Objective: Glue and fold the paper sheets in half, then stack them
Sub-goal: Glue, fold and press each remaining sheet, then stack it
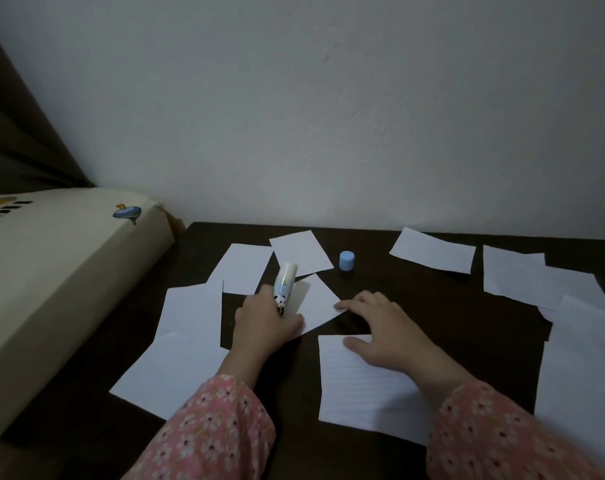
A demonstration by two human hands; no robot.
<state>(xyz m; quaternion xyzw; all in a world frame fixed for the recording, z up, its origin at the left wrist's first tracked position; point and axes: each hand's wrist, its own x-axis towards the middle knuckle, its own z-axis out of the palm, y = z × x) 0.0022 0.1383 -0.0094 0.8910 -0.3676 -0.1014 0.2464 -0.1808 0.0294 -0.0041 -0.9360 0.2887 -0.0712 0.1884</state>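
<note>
My left hand [264,323] grips an uncapped glue stick [283,278] with a panda print, its white tip pointing up and away. Under and between my hands lies a small white paper sheet [316,303], tilted on the dark table [415,306]. My right hand [380,327] lies flat, its fingertips touching the right corner of that sheet and its thumb resting on a lined sheet [360,382] near me. The blue glue cap [346,260] stands alone behind the hands.
Several more white sheets are scattered around: at the left [187,327], behind the glue stick [299,252], at the back right [432,254] and along the right edge [578,358]. A cream cushion [52,271] borders the table's left side. A wall stands right behind.
</note>
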